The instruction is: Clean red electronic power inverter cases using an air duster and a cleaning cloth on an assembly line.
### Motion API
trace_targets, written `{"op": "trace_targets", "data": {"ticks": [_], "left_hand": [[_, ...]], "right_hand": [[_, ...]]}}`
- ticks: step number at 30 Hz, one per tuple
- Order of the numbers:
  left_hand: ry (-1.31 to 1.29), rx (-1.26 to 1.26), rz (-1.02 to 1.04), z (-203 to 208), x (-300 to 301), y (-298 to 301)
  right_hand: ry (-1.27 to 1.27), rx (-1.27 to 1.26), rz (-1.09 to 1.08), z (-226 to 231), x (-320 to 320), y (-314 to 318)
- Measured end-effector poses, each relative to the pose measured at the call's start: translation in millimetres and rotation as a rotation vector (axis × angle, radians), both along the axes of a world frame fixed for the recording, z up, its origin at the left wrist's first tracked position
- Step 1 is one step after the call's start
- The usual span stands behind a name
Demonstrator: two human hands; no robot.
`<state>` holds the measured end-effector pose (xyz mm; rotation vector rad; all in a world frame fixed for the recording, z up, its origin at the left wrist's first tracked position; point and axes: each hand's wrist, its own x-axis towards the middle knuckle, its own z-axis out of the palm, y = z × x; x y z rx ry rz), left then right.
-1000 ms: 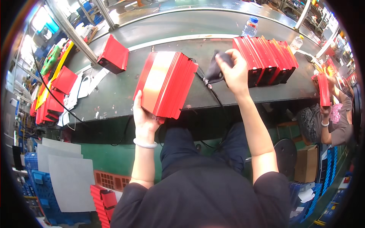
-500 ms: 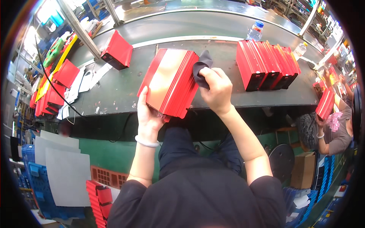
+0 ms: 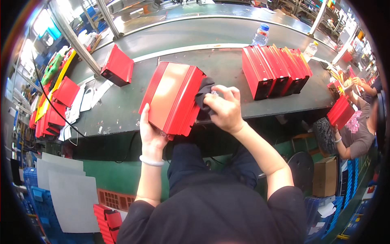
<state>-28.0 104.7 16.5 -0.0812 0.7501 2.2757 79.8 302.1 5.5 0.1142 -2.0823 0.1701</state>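
We wipe a red case (image 3: pixel 172 97) at the table's (image 3: pixel 122 107) near edge.
Our left hand (image 3: pixel 151 134) grips its lower end; our right hand (image 3: pixel 224 110) clutches a dark cloth (image 3: pixel 203 97) against its side.

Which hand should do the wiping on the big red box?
Probably the right hand: it already grips the dark cloth against the side of the red box. The left hand is busy holding the box's near lower corner, steadying it on the table.
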Motion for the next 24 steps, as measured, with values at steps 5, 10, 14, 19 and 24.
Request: {"op": "trace_targets", "data": {"ticks": [5,10,14,19,24], "left_hand": [[0.021,0.017,0.041,-9,1,2],[0.037,0.042,0.021,-5,4,-5],[0.046,0.069,0.004,-7,2,-7],[0.059,0.006,0.106,-15,1,-6],[0.179,-0.020,0.175,-18,3,-8]], "right_hand": [[-0.028,0.117,-0.176,18,-9,44],[-0.096,-0.857,0.028,8,-6,64],[0.167,-1.041,0.237,15,-7,39],[-0.084,-0.159,0.056,13,12,-6],[-0.319,-1.295,0.542,-6,35,-10]]}}
